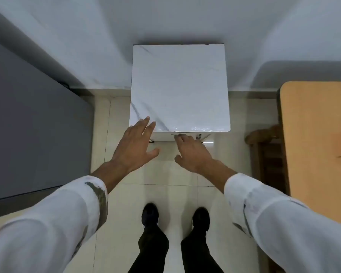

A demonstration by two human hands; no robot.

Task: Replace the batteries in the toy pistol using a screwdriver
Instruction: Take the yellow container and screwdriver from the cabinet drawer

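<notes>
The toy pistol does not show anywhere in this view, nor does a screwdriver, so I cannot tell where either lies. A pale wall (165,20) fills the far side, and glossy cream floor tiles (126,194) run beneath everything. Along the left stands a big flat grey surface (34,125), and at the right edge the rounded corner of a light wooden table (315,138), with a dark wooden seat (268,154) partly tucked beside it. Straight ahead, against the wall, is a small square table with a white marble-look top (179,85). The person stands facing it, both arms stretched forward in white sleeves (53,219). The left hand (135,147) is spread flat, fingers straight and apart, its fingertips over the near left corner of the marble top and holding nothing. The right hand (193,152) reaches lower, fingers loosely extended with the thumb apart, fingertips at the near edge just under the top beside a metal bracket (202,137); it grips nothing. Two black shoes (150,213) stand on the tiles below.
</notes>
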